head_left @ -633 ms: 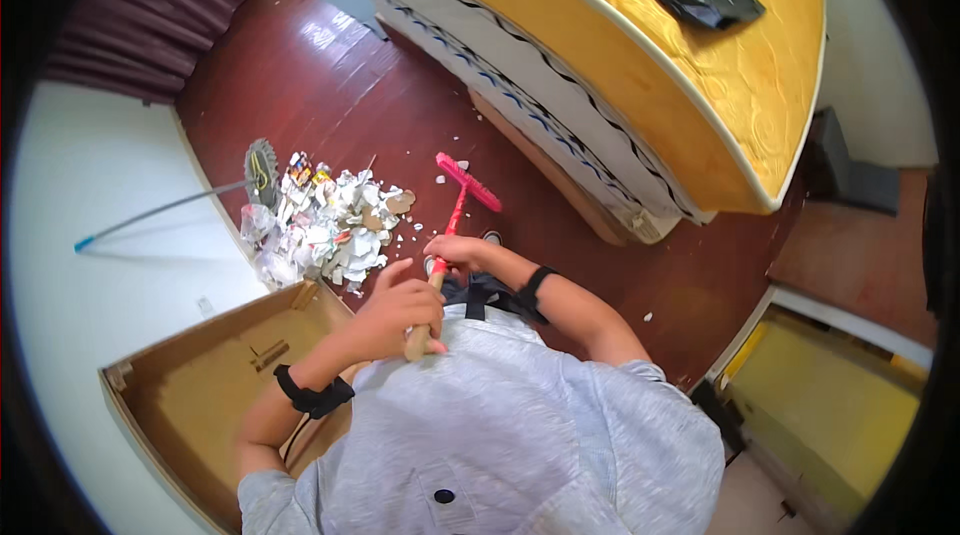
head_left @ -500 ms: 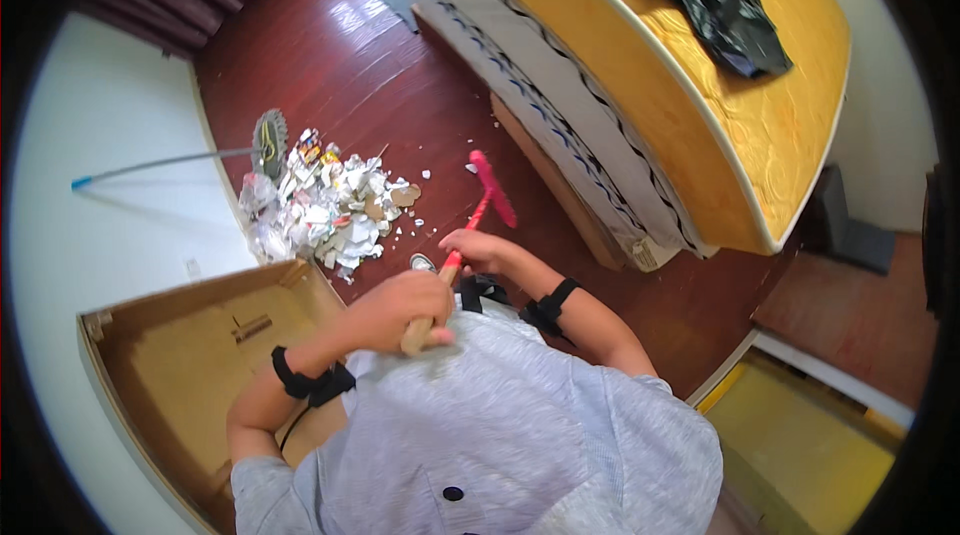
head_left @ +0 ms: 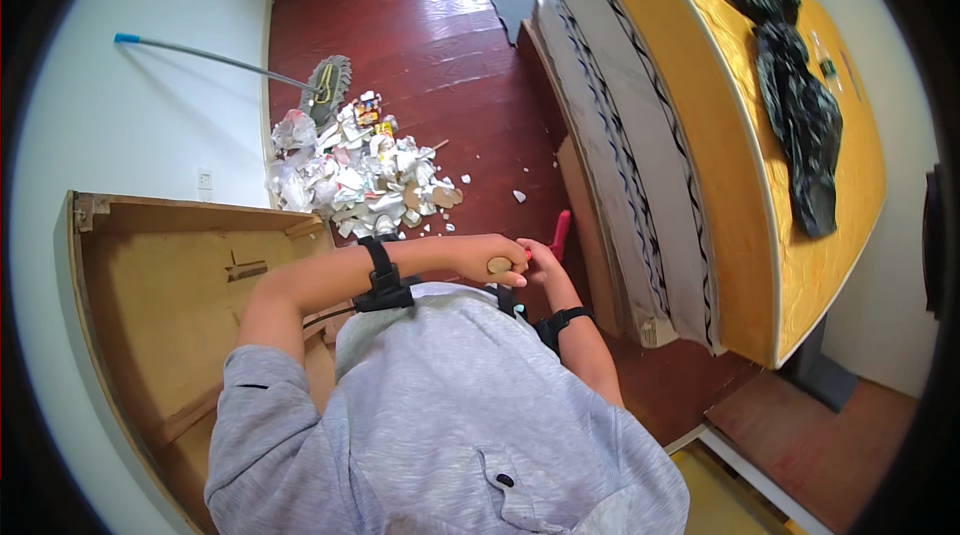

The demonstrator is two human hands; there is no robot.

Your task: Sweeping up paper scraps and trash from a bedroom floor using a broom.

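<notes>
Both of my hands are closed on a broom (head_left: 561,234) with a wooden handle and a pinkish-red head. My left hand (head_left: 482,258) wraps the upper end of the handle, and its round wooden tip points toward me. My right hand (head_left: 543,261) grips the red part of the handle just beyond, close beside the left. Part of the broom head shows past my right hand, near the bed's base; the rest is hidden. Ahead and to the left, a heap of paper scraps and wrappers (head_left: 375,178) covers the floor, with a few loose bits to its right.
A grey mop (head_left: 327,90) leans against the left wall by the heap. At my left stands an open wooden box frame (head_left: 160,280). Yellow-topped mattresses (head_left: 700,115) stand at the right, with black plastic bags (head_left: 800,125) on top. Dark red floorboards (head_left: 410,35) run ahead.
The broom and both hands have moved right, toward the mattresses. My left forearm now crosses in front of me. The view has shifted, so the heap appears farther right.
</notes>
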